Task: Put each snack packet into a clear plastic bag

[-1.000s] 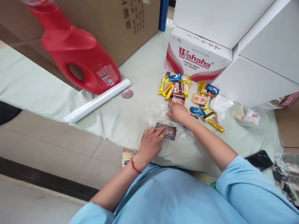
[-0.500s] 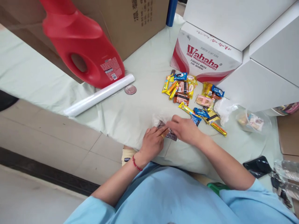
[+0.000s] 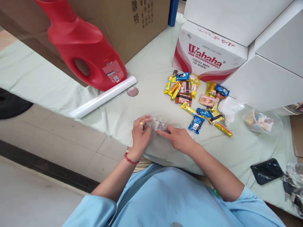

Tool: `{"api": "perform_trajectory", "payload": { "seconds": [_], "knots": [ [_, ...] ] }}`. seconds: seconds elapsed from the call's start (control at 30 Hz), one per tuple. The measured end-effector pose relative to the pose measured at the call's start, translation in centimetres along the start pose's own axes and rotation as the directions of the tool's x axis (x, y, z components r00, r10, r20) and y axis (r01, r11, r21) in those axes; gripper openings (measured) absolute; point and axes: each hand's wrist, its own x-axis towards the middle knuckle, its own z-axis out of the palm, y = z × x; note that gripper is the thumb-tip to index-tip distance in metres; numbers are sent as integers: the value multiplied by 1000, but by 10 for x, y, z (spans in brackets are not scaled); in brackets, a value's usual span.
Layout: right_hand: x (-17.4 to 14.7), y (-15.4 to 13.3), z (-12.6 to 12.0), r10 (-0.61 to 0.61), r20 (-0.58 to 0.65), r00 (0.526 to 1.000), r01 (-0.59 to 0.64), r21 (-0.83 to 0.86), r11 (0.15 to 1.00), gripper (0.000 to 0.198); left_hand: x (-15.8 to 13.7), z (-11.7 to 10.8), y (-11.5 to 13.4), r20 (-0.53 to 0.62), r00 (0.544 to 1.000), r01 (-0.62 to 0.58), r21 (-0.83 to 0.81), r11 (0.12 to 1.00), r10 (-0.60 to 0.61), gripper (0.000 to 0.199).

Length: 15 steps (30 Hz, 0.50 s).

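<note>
A small dark packet in crinkled clear plastic film [image 3: 161, 125] lies on the pale cloth in front of me. My right hand [image 3: 181, 138] is closed on it, with the index finger along its near side and the thumb at its right end. Just left of the film, my left hand [image 3: 141, 134] is raised with its fingers apart and slightly blurred; nothing shows in it. More loose film trails out to the right behind my right hand. Close by lies a blue snack packet [image 3: 196, 124], beside a pile of brown and yellow snack packets [image 3: 184, 89].
A roll of plastic film [image 3: 104, 97] lies at left beside a red jug [image 3: 87, 47] and a round disc [image 3: 133, 91]. A Wahaha carton [image 3: 205, 56] stands behind the snacks. Rightward are a clear tub [image 3: 260, 121], a black phone [image 3: 267, 171] and keys [image 3: 292, 189].
My left hand has moved left, off the packet, and its fingers have spread. The dark packet now lies bundled in film under my right hand, which has shifted slightly left and down.
</note>
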Motion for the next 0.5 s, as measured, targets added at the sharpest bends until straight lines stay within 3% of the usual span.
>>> {"api": "perform_trajectory", "payload": {
  "seconds": [0.07, 0.17, 0.3, 0.4, 0.5],
  "knots": [
    [0, -1, -2, -15, 17, 1000, 15, -17, 1000, 66, 17, 0, 3, 37, 996, 77, 6, 997, -77, 39],
    [1, -4, -2, -20, 28, 999, 21, -40, 999, 59, 36, 4, 12, 236, 970, 54, 52, 997, -65, 53],
    [1, -8, 0, -32, 22, 999, 33, -55, 998, 55, 41, 10, 23, 457, 887, -128, 115, 985, 62, 28],
    [-2, -7, 3, -30, -8, 1000, 30, -24, 999, 56, 38, 6, 19, 503, 859, -110, -3, 994, 96, 35],
    [-10, -4, 8, -24, -58, 998, 27, 60, 998, 58, 36, -6, 6, 464, 882, -79, -35, 996, 86, 27]
  ]
}}
